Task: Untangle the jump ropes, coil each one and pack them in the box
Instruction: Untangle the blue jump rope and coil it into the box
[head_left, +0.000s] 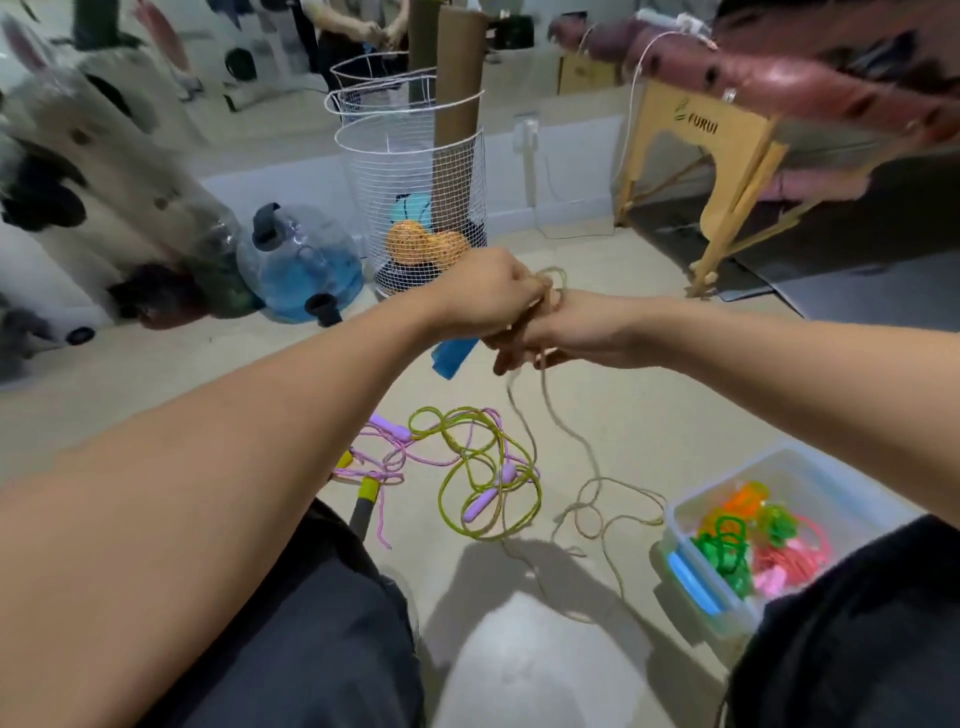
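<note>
Fingers of both hands hidden from the camera, only backs and wrists show; motion blur on the rope near the hands. Left hand (488, 296) clenched round loops of a thin beige jump rope (582, 447), with a blue handle (453, 357) sticking out below the fist, top end covered. Right hand (550, 332) just beside it, touching, probably pinching the same rope; its grip is curled round the strands. From both grips the beige rope hangs down and trails in loose curls on the floor, ending near the clear plastic box (691, 512). Box partly cut off by the right knee; holds coiled green, orange and pink ropes, hard to separate. Left of the trailing rope, apart from the hands, lies a tangle of yellow-green rope (488, 467) and pink rope (387, 457) with lilac handles
</note>
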